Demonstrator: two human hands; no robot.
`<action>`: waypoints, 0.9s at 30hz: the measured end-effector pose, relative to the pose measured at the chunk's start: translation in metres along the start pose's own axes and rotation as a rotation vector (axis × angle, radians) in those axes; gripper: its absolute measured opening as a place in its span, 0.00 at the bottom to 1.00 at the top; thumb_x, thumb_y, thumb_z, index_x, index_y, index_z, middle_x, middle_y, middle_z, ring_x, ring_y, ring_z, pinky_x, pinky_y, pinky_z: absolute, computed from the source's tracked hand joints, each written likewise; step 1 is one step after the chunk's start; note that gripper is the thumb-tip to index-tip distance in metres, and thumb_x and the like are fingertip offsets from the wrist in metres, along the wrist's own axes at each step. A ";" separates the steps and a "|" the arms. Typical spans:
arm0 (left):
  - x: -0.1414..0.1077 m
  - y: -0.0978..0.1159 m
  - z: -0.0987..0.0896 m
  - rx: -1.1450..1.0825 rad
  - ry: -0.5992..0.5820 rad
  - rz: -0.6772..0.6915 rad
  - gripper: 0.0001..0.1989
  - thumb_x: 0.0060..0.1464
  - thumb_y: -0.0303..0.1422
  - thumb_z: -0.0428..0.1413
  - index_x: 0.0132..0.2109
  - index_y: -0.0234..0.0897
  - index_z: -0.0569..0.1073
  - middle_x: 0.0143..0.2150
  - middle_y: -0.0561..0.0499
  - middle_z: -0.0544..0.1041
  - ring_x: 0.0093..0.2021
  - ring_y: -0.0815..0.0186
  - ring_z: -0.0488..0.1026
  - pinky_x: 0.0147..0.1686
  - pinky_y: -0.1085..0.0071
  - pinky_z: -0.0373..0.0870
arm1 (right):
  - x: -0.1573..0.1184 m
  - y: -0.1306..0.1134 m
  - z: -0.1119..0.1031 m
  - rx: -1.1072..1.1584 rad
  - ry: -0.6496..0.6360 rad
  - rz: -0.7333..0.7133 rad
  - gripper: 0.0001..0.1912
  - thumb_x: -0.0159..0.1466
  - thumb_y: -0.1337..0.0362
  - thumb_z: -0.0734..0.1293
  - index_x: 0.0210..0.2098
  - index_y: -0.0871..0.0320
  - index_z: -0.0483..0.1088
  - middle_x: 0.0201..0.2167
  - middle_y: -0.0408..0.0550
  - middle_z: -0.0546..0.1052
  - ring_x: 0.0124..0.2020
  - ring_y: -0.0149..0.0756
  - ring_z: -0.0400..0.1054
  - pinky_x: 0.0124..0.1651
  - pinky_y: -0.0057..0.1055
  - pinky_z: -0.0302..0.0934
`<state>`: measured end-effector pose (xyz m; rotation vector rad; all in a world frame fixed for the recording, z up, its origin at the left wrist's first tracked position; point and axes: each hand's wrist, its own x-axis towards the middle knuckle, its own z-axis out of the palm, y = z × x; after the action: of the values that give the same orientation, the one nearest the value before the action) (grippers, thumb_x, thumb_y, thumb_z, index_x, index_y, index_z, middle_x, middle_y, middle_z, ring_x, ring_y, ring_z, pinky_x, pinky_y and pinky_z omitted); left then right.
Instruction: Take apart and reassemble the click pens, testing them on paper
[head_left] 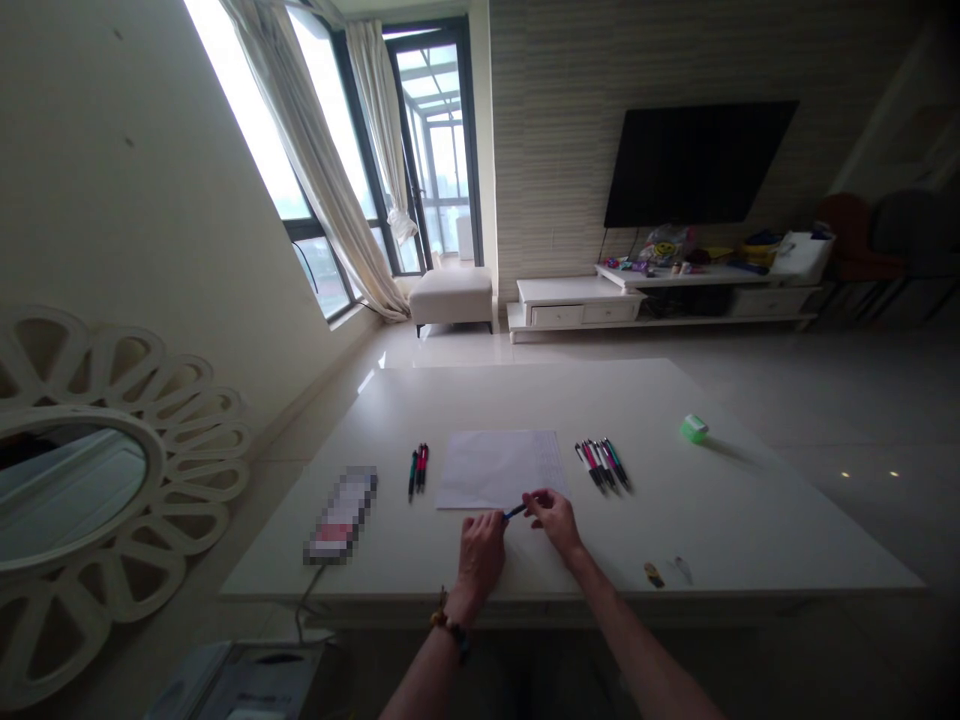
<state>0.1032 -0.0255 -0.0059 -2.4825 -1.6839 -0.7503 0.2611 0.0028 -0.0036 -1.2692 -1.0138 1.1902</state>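
Firstly, a blurred object [341,513] lies at far left on the white worktop [750,530], then a few pens [418,470] side by side. Left hand [480,553]: grip closed on a dark blue pen [515,512], at the near edge of a paper sheet [499,468]. Right hand [553,522]: grip pinched on the pen's other end. Further right, a pen cluster [602,465], then a green block [694,429].

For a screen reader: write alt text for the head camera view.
A left hand and right hand hold a blue pen just below a sheet of paper on a large white table. Pens and more pens lie either side of the sheet, with a green block further right. Beyond stand a TV and curtained window.
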 end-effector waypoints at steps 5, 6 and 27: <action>0.000 -0.001 0.002 -0.002 0.015 0.012 0.09 0.60 0.28 0.43 0.38 0.39 0.67 0.33 0.52 0.74 0.33 0.69 0.69 0.36 0.71 0.56 | 0.000 0.008 0.005 0.150 0.036 0.066 0.25 0.43 0.50 0.73 0.34 0.61 0.69 0.29 0.51 0.77 0.33 0.40 0.72 0.31 0.32 0.68; 0.000 -0.001 0.002 0.003 0.019 0.015 0.08 0.60 0.28 0.43 0.38 0.39 0.67 0.32 0.52 0.74 0.32 0.69 0.69 0.36 0.71 0.56 | 0.000 0.010 0.006 0.185 0.043 0.088 0.26 0.43 0.50 0.73 0.34 0.61 0.69 0.31 0.51 0.77 0.34 0.40 0.72 0.32 0.32 0.68; 0.000 -0.002 0.004 -0.072 -0.025 -0.025 0.12 0.61 0.29 0.40 0.38 0.37 0.67 0.31 0.50 0.74 0.30 0.68 0.70 0.36 0.70 0.56 | 0.000 0.004 0.018 0.399 0.093 0.133 0.18 0.41 0.59 0.76 0.27 0.62 0.71 0.24 0.45 0.75 0.29 0.34 0.70 0.36 0.32 0.66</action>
<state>0.1032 -0.0237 -0.0099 -2.5333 -1.7300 -0.7997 0.2429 0.0050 -0.0063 -1.0737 -0.5923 1.3433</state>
